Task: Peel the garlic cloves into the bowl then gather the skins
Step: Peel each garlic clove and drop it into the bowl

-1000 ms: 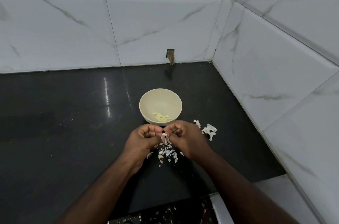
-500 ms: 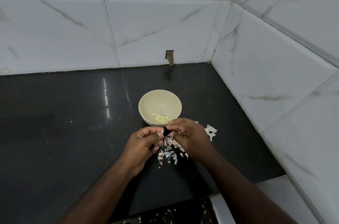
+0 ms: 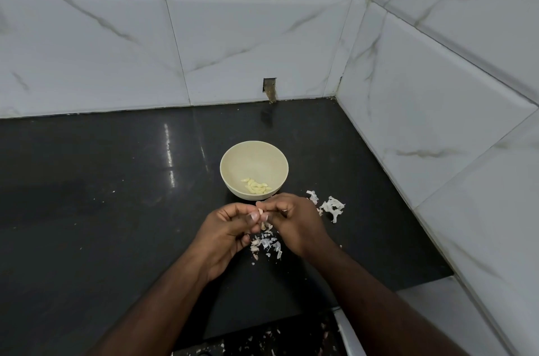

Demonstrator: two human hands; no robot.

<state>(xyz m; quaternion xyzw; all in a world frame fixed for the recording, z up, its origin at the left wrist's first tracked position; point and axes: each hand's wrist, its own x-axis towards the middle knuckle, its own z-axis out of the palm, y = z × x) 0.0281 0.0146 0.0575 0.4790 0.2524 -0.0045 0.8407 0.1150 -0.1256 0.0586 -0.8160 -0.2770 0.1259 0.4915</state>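
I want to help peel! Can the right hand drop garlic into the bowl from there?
Probably yes. The right hand is just in front of the bowl, nothing stands between them, and the bowl's top is open. It is busy pinching a clove now.

The garlic clove [image 3: 261, 213] shows only as a pale sliver between the fingertips of the left hand [image 3: 226, 231] and right hand [image 3: 291, 221]; how much skin it wears cannot be told. The right hand hides part of the skins [image 3: 267, 244] on the tabletop [image 3: 116, 224]. Both forearms run off the bottom edge. Scraps [image 3: 262, 338] at the bottom edge are too dim to identify.
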